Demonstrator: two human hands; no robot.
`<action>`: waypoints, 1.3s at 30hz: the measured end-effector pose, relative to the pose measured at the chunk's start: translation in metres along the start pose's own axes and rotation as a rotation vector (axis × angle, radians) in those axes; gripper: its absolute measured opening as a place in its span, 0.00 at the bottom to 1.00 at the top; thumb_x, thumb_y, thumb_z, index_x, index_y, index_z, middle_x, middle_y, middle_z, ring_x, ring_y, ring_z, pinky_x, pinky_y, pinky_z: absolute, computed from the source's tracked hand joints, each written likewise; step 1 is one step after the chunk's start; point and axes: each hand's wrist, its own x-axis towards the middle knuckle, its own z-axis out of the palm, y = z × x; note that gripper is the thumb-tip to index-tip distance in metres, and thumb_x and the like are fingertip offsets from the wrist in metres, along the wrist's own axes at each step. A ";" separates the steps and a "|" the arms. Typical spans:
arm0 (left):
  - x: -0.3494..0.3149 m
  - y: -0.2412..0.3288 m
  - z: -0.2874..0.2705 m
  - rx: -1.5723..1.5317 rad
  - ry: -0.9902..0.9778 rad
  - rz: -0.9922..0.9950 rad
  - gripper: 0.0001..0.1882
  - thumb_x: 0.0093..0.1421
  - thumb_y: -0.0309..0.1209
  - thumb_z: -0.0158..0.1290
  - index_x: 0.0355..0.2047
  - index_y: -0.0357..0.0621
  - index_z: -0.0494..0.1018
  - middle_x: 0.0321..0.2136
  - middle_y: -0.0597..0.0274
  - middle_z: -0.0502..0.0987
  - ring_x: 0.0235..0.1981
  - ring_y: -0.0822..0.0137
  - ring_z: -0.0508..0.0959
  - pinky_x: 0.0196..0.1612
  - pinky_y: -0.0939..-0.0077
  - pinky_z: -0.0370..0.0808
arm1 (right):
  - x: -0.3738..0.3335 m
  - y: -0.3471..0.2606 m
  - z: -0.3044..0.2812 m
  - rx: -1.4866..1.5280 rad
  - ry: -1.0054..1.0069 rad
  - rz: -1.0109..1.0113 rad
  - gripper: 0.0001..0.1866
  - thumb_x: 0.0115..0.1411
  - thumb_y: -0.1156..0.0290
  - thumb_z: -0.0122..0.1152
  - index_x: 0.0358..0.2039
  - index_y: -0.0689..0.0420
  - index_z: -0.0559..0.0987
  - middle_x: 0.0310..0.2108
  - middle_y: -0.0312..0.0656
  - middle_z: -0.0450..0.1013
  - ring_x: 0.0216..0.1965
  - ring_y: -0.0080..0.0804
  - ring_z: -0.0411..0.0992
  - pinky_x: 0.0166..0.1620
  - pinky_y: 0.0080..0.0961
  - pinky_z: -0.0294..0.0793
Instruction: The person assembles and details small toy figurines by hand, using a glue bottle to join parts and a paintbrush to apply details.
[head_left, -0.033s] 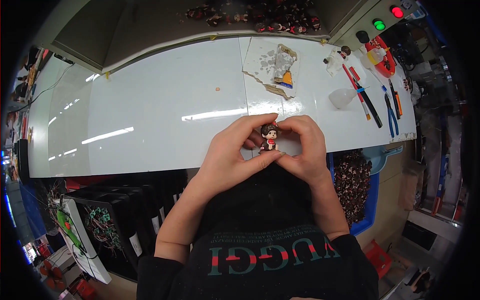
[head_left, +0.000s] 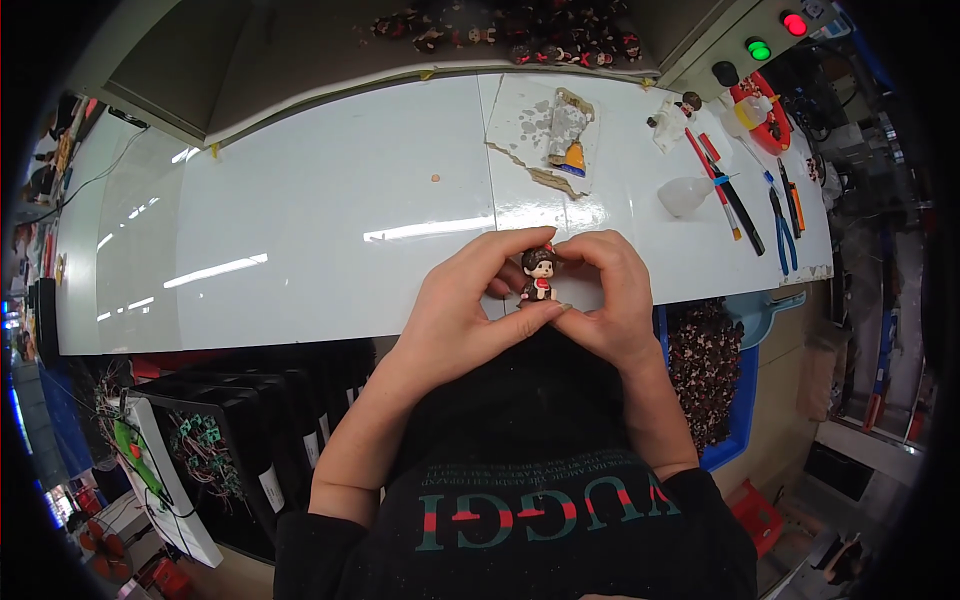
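A small dark-brown figurine (head_left: pixel 540 272) with a pale face and a red patch on its chest is upright between my hands at the front edge of the white table. My left hand (head_left: pixel 465 300) grips it, thumb at the base and index finger at the top. From the other side my right hand (head_left: pixel 615 300) closes on it too, its thumb low and its forefinger by the head. The figurine's back and some of my fingers are hidden.
On the white table (head_left: pixel 300 220) lie a crumpled tube (head_left: pixel 570 135), a clear squeeze bottle (head_left: pixel 685 196), blue-handled pliers (head_left: pixel 783 235) and a red bowl (head_left: pixel 775 130). More figurines (head_left: pixel 570 52) crowd the shelf. Below right, a blue bin (head_left: pixel 742 430) holds many small brown pieces.
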 end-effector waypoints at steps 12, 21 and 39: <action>-0.004 -0.004 -0.010 0.009 0.048 0.009 0.26 0.51 0.30 0.63 0.51 0.43 0.71 0.38 0.60 0.75 0.32 0.71 0.77 0.36 0.79 0.74 | 0.004 -0.004 0.016 0.021 0.037 -0.001 0.28 0.37 0.72 0.73 0.41 0.55 0.72 0.36 0.38 0.73 0.35 0.38 0.72 0.37 0.30 0.71; -0.003 -0.009 -0.007 0.122 0.129 0.021 0.26 0.50 0.35 0.64 0.50 0.45 0.72 0.32 0.62 0.71 0.26 0.72 0.72 0.29 0.79 0.72 | 0.003 -0.003 0.019 0.095 0.067 -0.124 0.27 0.37 0.78 0.71 0.41 0.50 0.74 0.35 0.35 0.73 0.33 0.33 0.71 0.34 0.27 0.68; 0.007 0.004 0.026 0.236 0.225 0.018 0.22 0.50 0.37 0.60 0.44 0.42 0.73 0.31 0.60 0.76 0.27 0.64 0.78 0.31 0.73 0.73 | -0.013 0.008 0.012 0.240 0.146 0.126 0.23 0.41 0.75 0.75 0.36 0.57 0.70 0.28 0.38 0.72 0.26 0.29 0.71 0.29 0.22 0.70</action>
